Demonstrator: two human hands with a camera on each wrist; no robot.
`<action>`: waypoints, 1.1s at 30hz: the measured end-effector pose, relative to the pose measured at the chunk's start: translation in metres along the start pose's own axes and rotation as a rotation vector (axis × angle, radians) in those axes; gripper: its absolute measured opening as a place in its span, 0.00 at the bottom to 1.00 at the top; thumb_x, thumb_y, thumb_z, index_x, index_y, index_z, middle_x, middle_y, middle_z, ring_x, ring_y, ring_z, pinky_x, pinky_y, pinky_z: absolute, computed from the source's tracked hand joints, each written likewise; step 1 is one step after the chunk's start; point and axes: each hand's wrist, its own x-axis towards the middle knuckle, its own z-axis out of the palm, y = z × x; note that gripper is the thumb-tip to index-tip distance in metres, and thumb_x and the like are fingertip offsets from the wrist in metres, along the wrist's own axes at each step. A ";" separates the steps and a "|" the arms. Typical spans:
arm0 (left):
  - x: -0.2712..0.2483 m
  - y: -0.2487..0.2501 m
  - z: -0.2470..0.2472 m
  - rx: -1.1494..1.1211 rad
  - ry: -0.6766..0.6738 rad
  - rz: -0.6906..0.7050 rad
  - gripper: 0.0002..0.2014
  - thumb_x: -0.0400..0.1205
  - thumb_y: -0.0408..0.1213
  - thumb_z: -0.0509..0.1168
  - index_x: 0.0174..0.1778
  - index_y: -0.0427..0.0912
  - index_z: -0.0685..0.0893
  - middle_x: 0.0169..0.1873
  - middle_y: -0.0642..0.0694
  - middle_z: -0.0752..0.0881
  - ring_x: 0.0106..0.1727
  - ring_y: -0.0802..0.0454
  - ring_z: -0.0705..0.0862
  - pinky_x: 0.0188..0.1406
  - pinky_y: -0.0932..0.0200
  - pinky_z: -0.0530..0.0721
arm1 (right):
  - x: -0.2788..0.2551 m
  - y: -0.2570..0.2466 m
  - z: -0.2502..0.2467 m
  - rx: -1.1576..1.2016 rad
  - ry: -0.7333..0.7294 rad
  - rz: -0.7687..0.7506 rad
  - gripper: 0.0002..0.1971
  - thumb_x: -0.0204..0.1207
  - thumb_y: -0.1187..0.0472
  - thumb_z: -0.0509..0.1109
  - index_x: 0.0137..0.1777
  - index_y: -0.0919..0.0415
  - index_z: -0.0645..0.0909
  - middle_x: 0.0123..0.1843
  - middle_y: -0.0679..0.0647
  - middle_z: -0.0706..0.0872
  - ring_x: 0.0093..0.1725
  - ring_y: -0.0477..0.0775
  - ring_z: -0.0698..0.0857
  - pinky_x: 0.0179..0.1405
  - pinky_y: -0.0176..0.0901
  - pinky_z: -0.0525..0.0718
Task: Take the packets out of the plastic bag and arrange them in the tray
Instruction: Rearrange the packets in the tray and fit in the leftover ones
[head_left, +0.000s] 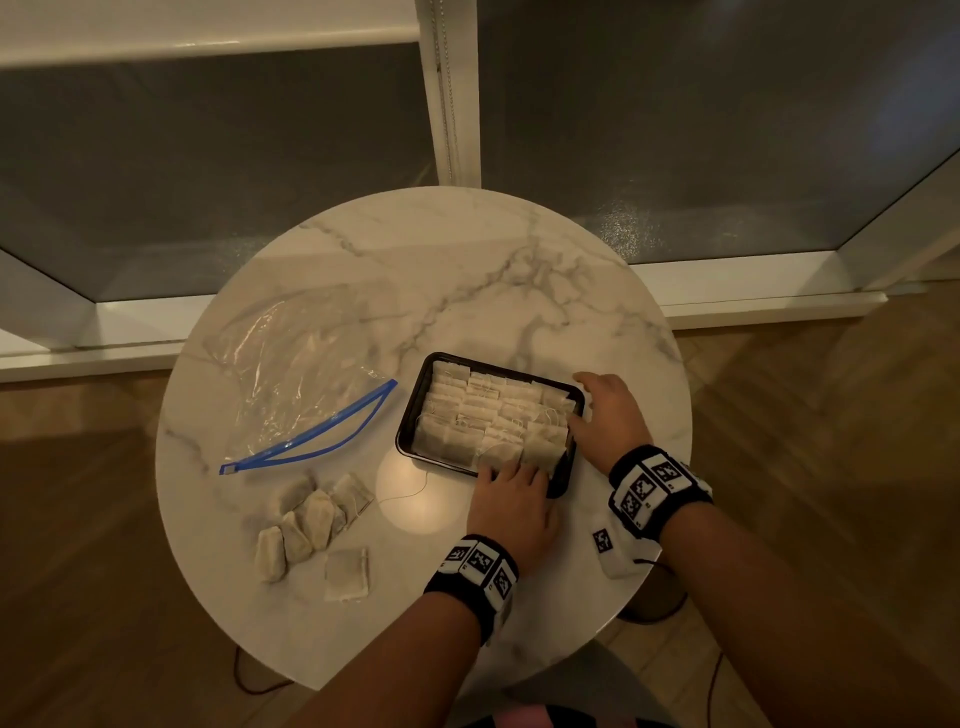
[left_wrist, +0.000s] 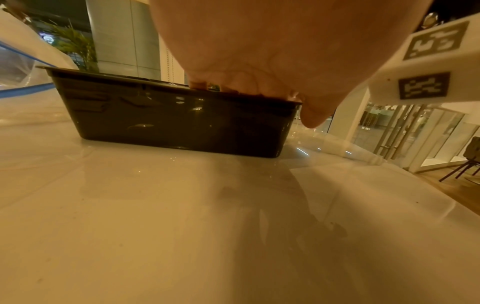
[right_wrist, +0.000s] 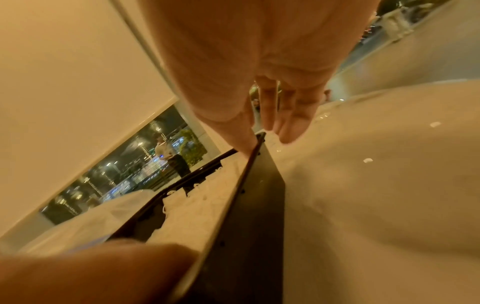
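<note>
A black tray of packets sits on a round marble table. Left of the tray lie an empty plastic bag and loose packets. The left hand rests flat-fingered on the tray's near rim, and the right hand, fingers relaxed, touches its right rim.

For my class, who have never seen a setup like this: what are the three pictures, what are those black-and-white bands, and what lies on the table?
No machine here: a person works with bare hands. The patterned bands are wrist straps carrying cameras. One picture comes from a head camera looking down; the other two look along each hand.

On the round marble table stands a black tray packed with rows of tea bags. The left hand rests on the near packets, and the right hand touches the tray's right edge; neither lifts anything. Left of the tray lie an emptied plastic bag with a blue zip and a few loose tea bags.
</note>
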 end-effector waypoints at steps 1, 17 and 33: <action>0.000 0.000 0.000 -0.001 -0.016 0.001 0.22 0.83 0.53 0.52 0.60 0.46 0.85 0.56 0.48 0.89 0.59 0.45 0.84 0.65 0.40 0.75 | 0.001 0.001 0.001 0.041 -0.021 0.037 0.24 0.75 0.62 0.74 0.72 0.60 0.78 0.64 0.61 0.82 0.61 0.61 0.83 0.64 0.51 0.82; 0.002 -0.005 -0.001 -0.034 -0.086 0.006 0.21 0.83 0.55 0.54 0.63 0.46 0.82 0.63 0.47 0.86 0.63 0.44 0.82 0.65 0.40 0.73 | -0.006 -0.006 0.006 0.155 -0.066 0.129 0.26 0.76 0.63 0.74 0.74 0.58 0.76 0.64 0.61 0.85 0.60 0.60 0.85 0.61 0.42 0.81; -0.032 -0.042 -0.030 -0.372 0.199 0.135 0.12 0.82 0.42 0.64 0.59 0.47 0.85 0.54 0.50 0.85 0.57 0.50 0.78 0.59 0.53 0.75 | -0.032 -0.038 -0.001 -0.037 0.219 0.076 0.20 0.74 0.59 0.71 0.67 0.51 0.79 0.61 0.56 0.81 0.62 0.61 0.75 0.60 0.55 0.80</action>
